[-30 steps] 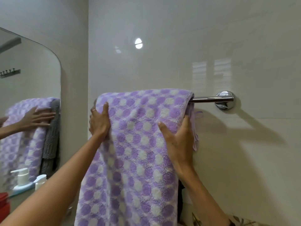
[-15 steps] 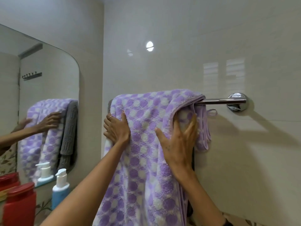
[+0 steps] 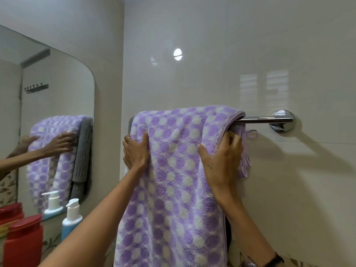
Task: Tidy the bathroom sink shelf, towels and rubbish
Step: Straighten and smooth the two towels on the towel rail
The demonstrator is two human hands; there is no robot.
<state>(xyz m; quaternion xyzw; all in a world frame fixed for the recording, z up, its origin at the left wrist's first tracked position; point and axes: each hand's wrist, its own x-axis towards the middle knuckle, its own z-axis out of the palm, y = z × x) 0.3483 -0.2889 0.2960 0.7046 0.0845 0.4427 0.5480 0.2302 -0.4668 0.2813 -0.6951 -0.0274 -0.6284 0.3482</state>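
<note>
A purple towel with white dots (image 3: 173, 170) hangs over a chrome towel rail (image 3: 264, 120) on the tiled wall. My left hand (image 3: 135, 151) grips the towel's left edge just below the rail, thumb in front. My right hand (image 3: 221, 157) holds the towel's right edge, with the fingers curled around the bunched folds under the rail. A grey towel hangs behind the purple one; only a sliver (image 3: 131, 122) shows at the left, and more of it appears in the mirror (image 3: 57, 93).
At the lower left stand a blue pump bottle (image 3: 70, 218) and a red jar (image 3: 23, 241) beside the mirror. The rail's chrome wall mount (image 3: 282, 120) sticks out at the right. The bare tiled wall stretches right of the towel.
My right hand has slid to the right and up, from flat on the towel's front to gripping its right edge under the rail. My view has turned left, showing the bottles.
</note>
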